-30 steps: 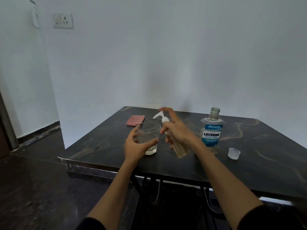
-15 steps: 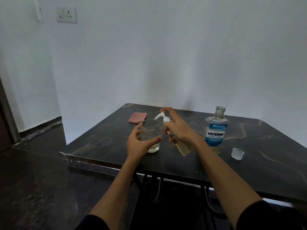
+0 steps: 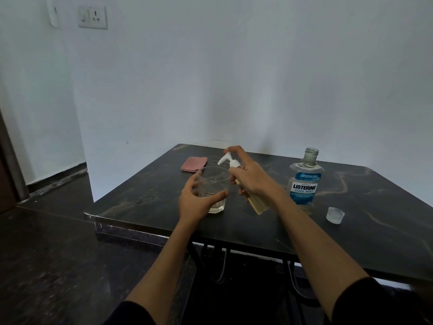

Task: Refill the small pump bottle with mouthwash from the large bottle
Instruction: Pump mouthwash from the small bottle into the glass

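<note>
The right hand (image 3: 254, 180) grips the small pump bottle (image 3: 251, 198), tilted over the table (image 3: 375, 226), with the forefinger resting on the white pump head (image 3: 228, 159), whose spout points over a glass (image 3: 214, 191). The left hand (image 3: 195, 204) curls around that glass. The large bottle (image 3: 304, 184) stands uncapped just to the right, its cap (image 3: 335, 215) lying nearby. A pink cloth (image 3: 194, 163) lies behind.

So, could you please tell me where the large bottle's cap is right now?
In the head view, the cap lies on the table at the right, just right of the large bottle, touched by neither hand.
</note>
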